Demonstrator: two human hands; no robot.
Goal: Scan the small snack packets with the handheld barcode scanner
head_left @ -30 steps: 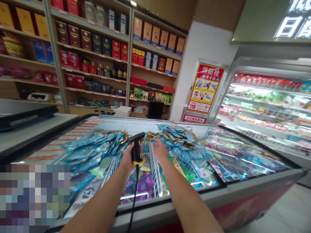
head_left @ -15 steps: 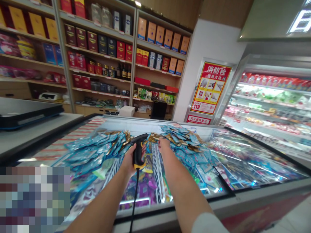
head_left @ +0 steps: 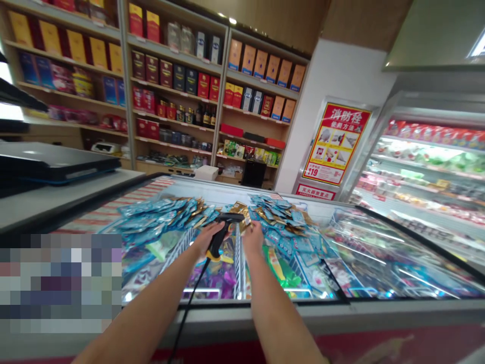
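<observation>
My left hand (head_left: 207, 238) is wrapped round the grip of a black and yellow barcode scanner (head_left: 216, 241), its cable hanging down toward me. The scanner's head points right, toward a gold packet (head_left: 242, 213) that my right hand (head_left: 253, 238) pinches by its lower edge. Blue and gold packets (head_left: 159, 217) are heaped on the freezer's glass left of the scanner. A second heap of blue packets (head_left: 286, 217) lies just beyond and right of my right hand.
A glass-topped chest freezer (head_left: 288, 307) spans the view, with wire baskets and purple bags (head_left: 223, 280) inside. At left stands a counter with a flat dark device (head_left: 56, 161). Shelves of boxes (head_left: 170, 76) and a lit display fridge (head_left: 424, 177) stand behind.
My right hand has drawn back from the right heap with the gold packet, now in front of the scanner. The scanner has tilted and turned toward it. The view has shifted left.
</observation>
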